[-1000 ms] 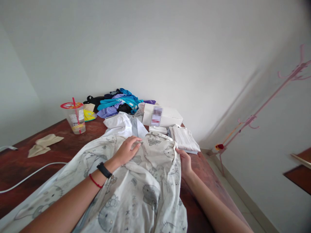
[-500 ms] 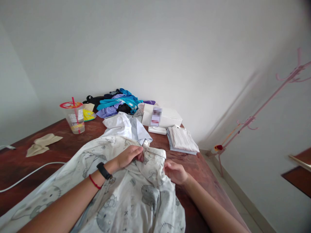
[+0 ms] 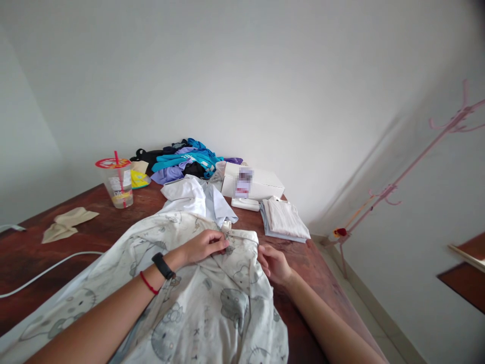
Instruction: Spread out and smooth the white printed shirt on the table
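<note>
A white garment with grey cartoon prints [image 3: 197,303] lies spread over the near part of the wooden table. My left hand [image 3: 206,246], with a black band and a red string on its wrist, pinches the cloth near the garment's upper edge. Across that folded edge, my right hand [image 3: 273,263] has its fingers curled and pressed to the garment's right side. The fingertips of both hands are partly hidden by cloth. White clothing [image 3: 185,196] lies just beyond the printed garment.
Dark, blue and purple clothes [image 3: 185,162] are heaped by the wall. A plastic cup [image 3: 120,187] stands at the left, near beige cloth [image 3: 70,224] and a cable. A white box [image 3: 261,182] and folded clothes [image 3: 286,218] are behind my right hand. A pink rack [image 3: 417,156] leans across the right.
My left hand has shifted slightly right and its fingers lie lower on the cloth. My right hand's fingers have changed pose slightly. The garment's upper edge looks flatter.
</note>
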Demonstrator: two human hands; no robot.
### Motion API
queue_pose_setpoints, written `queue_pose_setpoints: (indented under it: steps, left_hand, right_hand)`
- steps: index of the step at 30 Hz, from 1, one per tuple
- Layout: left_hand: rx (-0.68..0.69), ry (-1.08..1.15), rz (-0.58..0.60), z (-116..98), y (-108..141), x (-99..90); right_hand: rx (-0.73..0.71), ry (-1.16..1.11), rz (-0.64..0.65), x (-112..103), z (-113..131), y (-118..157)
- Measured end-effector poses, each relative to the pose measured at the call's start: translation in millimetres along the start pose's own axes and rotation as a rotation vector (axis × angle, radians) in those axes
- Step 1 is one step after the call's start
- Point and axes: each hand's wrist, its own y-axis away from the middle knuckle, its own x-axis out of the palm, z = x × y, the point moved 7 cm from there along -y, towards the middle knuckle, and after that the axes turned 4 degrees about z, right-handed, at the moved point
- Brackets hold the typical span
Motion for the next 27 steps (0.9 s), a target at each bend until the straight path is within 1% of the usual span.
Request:
queue_pose_setpoints:
  steps: [3, 6, 8, 10, 13, 15, 18, 21, 24, 27]
  left_hand:
    - [-0.004, -0.023, -0.009, 1.0, -1.3, 0.2]
    - [0.002, -0.061, -0.024, 1.0, -2.2, 0.0]
    - [0.006, -0.084, -0.026, 1.4, -2.7, 0.5]
    - [0.003, -0.098, -0.024, 2.9, -3.2, 1.3]
    - [-0.011, -0.111, -0.029, 6.4, -3.9, 1.9]
    - [-0.018, -0.117, -0.032, 8.5, -4.3, 2.1]
    - [-0.019, -0.124, -0.032, 9.9, -4.4, 1.9]
    - [-0.017, -0.118, -0.032, 8.9, -3.5, 1.3]
    - [0.007, -0.106, -0.020, 4.2, -2.3, 2.0]
    - [0.013, -0.098, -0.008, 0.7, -1.9, 3.2]
  right_hand:
    - [-0.092, -0.010, -0.142, -7.7, 9.4, -2.0]
    - [-0.192, -0.023, -0.332, -23.4, 15.0, -2.8]
    - [-0.204, 0.002, -0.417, -31.5, 13.9, -3.7]
    - [-0.163, 0.040, -0.403, -31.6, 9.3, -6.4]
    - [-0.076, 0.088, -0.307, -22.3, 1.7, -9.1]
    - [-0.051, 0.128, -0.280, -17.3, 0.6, -8.5]
    - [-0.052, 0.210, -0.272, -13.7, 3.2, -8.4]
    - [-0.072, 0.247, -0.294, -14.8, 5.7, -9.7]
    - [-0.095, 0.187, -0.338, -19.2, 5.8, -9.8]
    - [-0.035, 0.107, -0.319, -20.9, 1.3, -9.6]
